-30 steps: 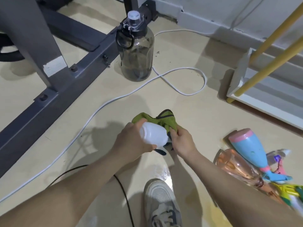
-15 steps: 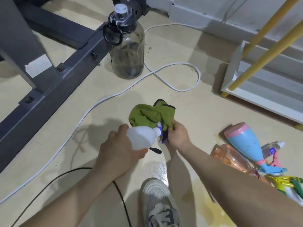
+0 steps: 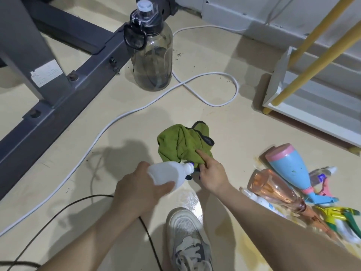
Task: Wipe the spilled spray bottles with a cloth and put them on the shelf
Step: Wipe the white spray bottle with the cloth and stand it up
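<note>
Right fingers: index finger [image 3: 203,155] laid straight on the green cloth [image 3: 179,145]; the other fingers curl under and clench a bunch of it at the bottle's neck. Thumb hidden.
Right hand [image 3: 212,174]: just right of the bottle's neck, held above the floor.
Left fingers: wrapped round the base end of the white spray bottle [image 3: 168,176], thumb along its underside.
Left hand [image 3: 136,190]: carries the bottle on its side, neck pointing right into the cloth.
White spray bottle: opaque, plain, no label seen. The spray head is mostly buried in cloth, with only blue bits showing at the collar.
Green cloth: crumpled, dark trim along one edge, draped up and away from the hands.
Near edge: a grey-white shoe [image 3: 187,237] directly below the hands, with a wet shine on the floor [image 3: 224,124] at its toe.
Right side: spilled bottles in a heap, touching and overlapping: blue bottle with pink base [image 3: 291,173], clear pink bottle [image 3: 273,190], yellow-green trigger sprayer [image 3: 340,214]. Yellowish liquid is pooled around them.
Far right: white shelf [image 3: 312,106] with slanting yellow poles [image 3: 316,61], its front corner well apart from the hands.
Ahead: open floor between cloth and shelf, with the loop of a white cable [image 3: 237,87] lying across it.
Far ahead: smoky water jug [image 3: 151,55] upright beside the dark metal frame [image 3: 58,90].
Left side: the frame's long bar runs diagonally, and a black cable [image 3: 93,196] passes under the left wrist.
</note>
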